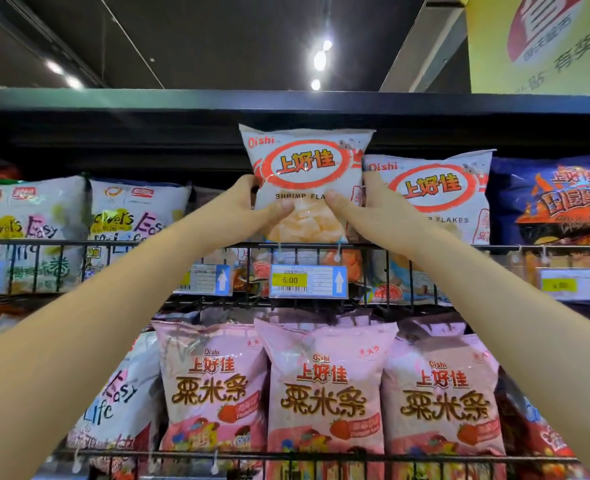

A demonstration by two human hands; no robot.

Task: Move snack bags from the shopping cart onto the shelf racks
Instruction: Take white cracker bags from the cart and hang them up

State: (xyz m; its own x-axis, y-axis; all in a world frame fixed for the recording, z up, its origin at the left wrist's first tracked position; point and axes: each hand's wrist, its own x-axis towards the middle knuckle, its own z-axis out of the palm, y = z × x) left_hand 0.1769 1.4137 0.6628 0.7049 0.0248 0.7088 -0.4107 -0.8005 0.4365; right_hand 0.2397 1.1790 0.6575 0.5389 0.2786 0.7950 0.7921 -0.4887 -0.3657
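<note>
Your shrimp flakes bag is upright at the centre of the upper rack, its bottom at the front rail. Your left hand holds its left edge, your right hand its right edge. The second shrimp flakes bag stands just right of it, partly behind your right hand. The Easy Life bags are to the left and the end bag is far right. The price tag hangs on the rail below your bag. On the lower rack, three lower bags stand side by side. The shelf board is above everything.
</note>
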